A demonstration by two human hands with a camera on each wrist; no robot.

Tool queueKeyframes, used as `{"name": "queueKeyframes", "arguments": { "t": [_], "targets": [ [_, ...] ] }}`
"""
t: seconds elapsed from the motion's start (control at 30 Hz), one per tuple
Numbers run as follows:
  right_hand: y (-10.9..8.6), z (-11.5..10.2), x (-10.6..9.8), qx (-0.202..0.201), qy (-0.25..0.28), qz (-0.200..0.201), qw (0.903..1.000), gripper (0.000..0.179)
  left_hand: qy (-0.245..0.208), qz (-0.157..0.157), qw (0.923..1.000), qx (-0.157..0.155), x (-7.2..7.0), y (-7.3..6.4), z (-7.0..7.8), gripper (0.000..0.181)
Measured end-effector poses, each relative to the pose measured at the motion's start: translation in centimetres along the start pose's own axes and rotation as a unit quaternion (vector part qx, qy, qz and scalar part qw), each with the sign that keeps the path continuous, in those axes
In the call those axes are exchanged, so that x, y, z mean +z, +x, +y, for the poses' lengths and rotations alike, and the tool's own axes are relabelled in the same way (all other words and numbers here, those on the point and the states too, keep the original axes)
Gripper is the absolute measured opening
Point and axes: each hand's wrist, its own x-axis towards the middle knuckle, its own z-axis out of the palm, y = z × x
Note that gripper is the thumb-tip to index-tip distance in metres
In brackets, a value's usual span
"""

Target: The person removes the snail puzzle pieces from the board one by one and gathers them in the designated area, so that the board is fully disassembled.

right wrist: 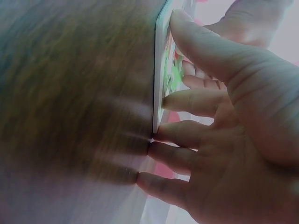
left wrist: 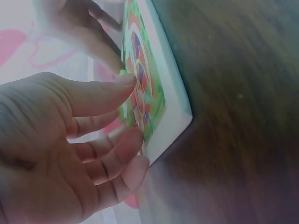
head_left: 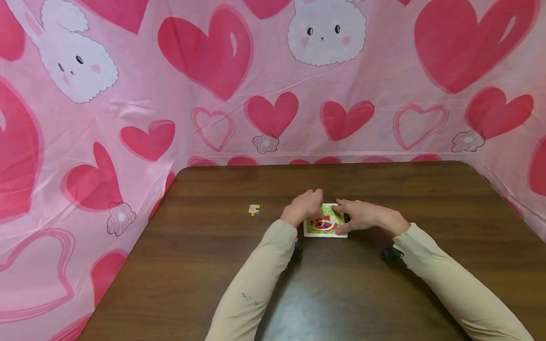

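Note:
A small square jigsaw puzzle board [head_left: 325, 235] with a white rim and a red, blue and green picture lies flat on the table. Over its left part, my left hand [head_left: 305, 206] pinches a green puzzle piece [left wrist: 124, 111] between thumb and fingers, at the picture's surface; the fingers hide much of the piece. My right hand [head_left: 367, 216] rests at the board's right side with fingers spread. In the right wrist view its thumb [right wrist: 196, 37] lies on the rim, one finger touches the board's surface, and other fingertips reach the tabletop.
A loose puzzle piece [head_left: 254, 209], green, pink and yellow, lies on the brown wooden table [head_left: 204, 268] left of the board. A pink cloth [head_left: 295, 75] with hearts and rabbits hangs behind and along both sides of the table.

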Motion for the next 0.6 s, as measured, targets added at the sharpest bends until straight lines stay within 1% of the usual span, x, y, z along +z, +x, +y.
{"name": "queueKeyframes", "arguments": {
  "t": [0.17, 0.3, 0.43, 0.6],
  "targets": [
    [0.03, -0.11, -0.01, 0.0, 0.001, -0.003, 1.0, 0.086, 0.009, 0.01, 0.9999, 0.006, -0.14, -0.22, 0.21, 0.033],
    [-0.06, -0.21, -0.12, -0.003, -0.001, -0.002, 1.0, 0.084, 0.007, 0.021, 0.9997, 0.01, -0.06, -0.12, 0.19, 0.031],
    [-0.15, -0.28, -0.15, -0.006, -0.005, -0.001, 1.0, 0.084, 0.009, 0.034, 0.9992, 0.017, 0.01, 0.04, 0.11, 0.026],
    [-0.17, -0.23, -0.23, -0.008, -0.011, 0.0, 0.9999, 0.084, -0.002, 0.053, 0.9982, 0.028, -0.25, -0.03, 0.09, 0.016]
  ]
}}
